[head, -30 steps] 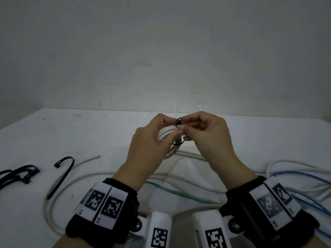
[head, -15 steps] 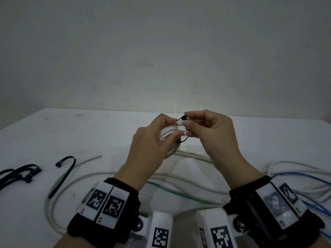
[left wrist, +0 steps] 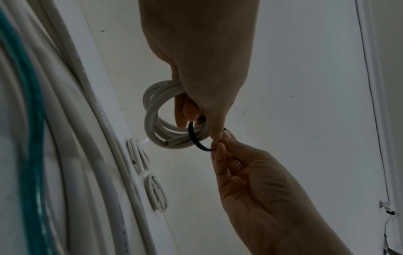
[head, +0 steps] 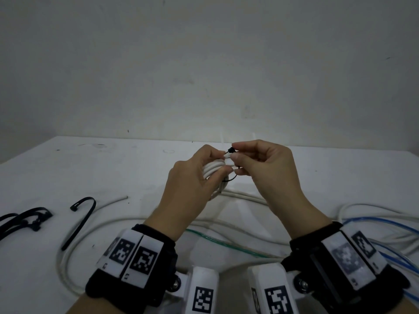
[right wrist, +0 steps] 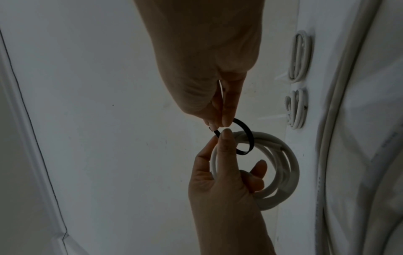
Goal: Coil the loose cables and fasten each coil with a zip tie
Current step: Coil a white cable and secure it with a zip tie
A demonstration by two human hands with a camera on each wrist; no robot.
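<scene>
Left grip [head: 192, 177] clamped around a small white cable coil [head: 213, 169], held up off the worktop [head: 68, 168], fingers threaded through the loops. Right grip [head: 265, 168] pinching a black zip tie [head: 230, 150] at its head, thumb and forefinger tight on it. Tie looped round the coil's strands, still slack, a clear gap between band and cable. From the left wrist: coil [left wrist: 161, 120] hanging from the left grip [left wrist: 200, 69], black band [left wrist: 194, 138] crossing the white loops, right grip [left wrist: 250, 181] meeting it from below. From the right wrist: right grip [right wrist: 213, 77] nipping the tie [right wrist: 245, 131] near its end, left grip [right wrist: 224, 181] cradling the coil [right wrist: 283, 172] from underneath.

Down on the worktop: long loose white cables [head: 158, 223] snaking across the near side, a green cable [head: 226, 243] among them, blue cables [head: 385, 225] off at the right edge. Spare black zip ties lying at the left, one curved tie [head: 84, 214] on its own and a small bunch [head: 22, 220] further out. Two bundled white coils [right wrist: 298, 81] visible lying side by side on the worktop, pale tie tails sticking out from them.
</scene>
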